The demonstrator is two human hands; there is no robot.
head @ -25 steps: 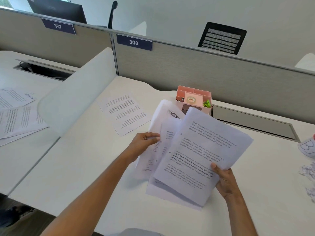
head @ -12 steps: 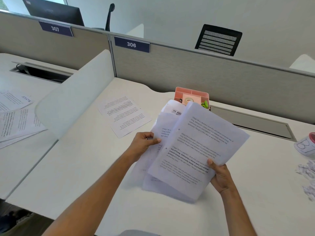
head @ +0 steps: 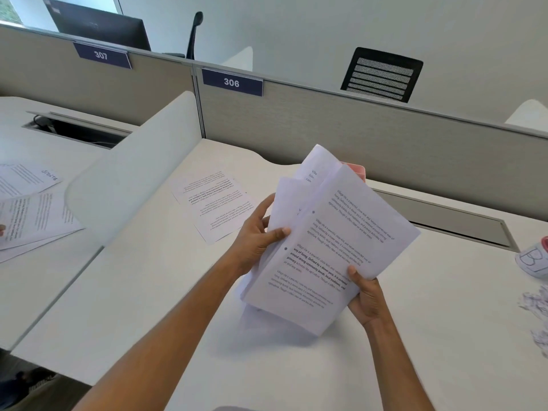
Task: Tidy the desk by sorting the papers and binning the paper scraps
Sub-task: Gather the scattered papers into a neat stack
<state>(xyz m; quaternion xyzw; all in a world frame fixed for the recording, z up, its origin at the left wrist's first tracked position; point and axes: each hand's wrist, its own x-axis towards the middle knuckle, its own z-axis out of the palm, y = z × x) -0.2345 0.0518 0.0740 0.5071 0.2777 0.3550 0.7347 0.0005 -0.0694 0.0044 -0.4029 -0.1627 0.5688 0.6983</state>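
I hold a loose stack of printed papers (head: 335,241) tilted up above the white desk (head: 148,292). My left hand (head: 256,235) grips the stack's left edge, thumb on the front sheet. My right hand (head: 366,295) pinches its lower right corner. The sheets are fanned, with two more peeking out behind the front one. One more printed sheet (head: 213,204) lies flat on the desk, left of the stack. Crumpled paper scraps (head: 536,310) lie at the desk's right edge.
A pink organiser (head: 355,169) is almost hidden behind the stack. A white container marked with a B (head: 533,259) stands at the far right. A curved white divider (head: 130,170) separates the neighbouring desk, where more papers (head: 32,215) lie. A grey partition (head: 355,134) backs the desk.
Both hands have lifted the stack and drawn the fanned sheets closer together. My left thumb now presses on the front sheet. The stack now covers most of the pink organiser.
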